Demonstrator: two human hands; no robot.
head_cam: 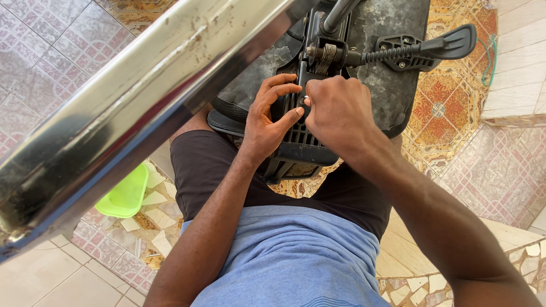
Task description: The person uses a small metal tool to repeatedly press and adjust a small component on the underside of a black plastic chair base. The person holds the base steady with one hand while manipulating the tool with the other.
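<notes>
Here, in the upper middle of the frame, I see an upturned office chair seat point(392, 85) resting on the person's lap, its grey underside facing the camera. Bolted to it is a black tilt mechanism plate point(301, 142), with a coiled spring point(327, 54) and a black adjustment lever point(432, 45) running out toward the upper right. The left hand point(270, 119) lies half open against the plate, fingers spread and curved, thumb reaching right; it presses on the plate rather than clasping it. The right hand point(335, 111) is curled nearly closed just beside it, knuckles up, fingertips pinched at a spot on the plate where the two hands meet; I cannot tell whether anything small sits in that pinch. A scratched chrome tube point(142, 108) cuts diagonally across the left half of the frame, close to the camera. Below it, at lower left, a lime-green plastic container point(122, 196) sits on the tiled floor point(500, 165).
</notes>
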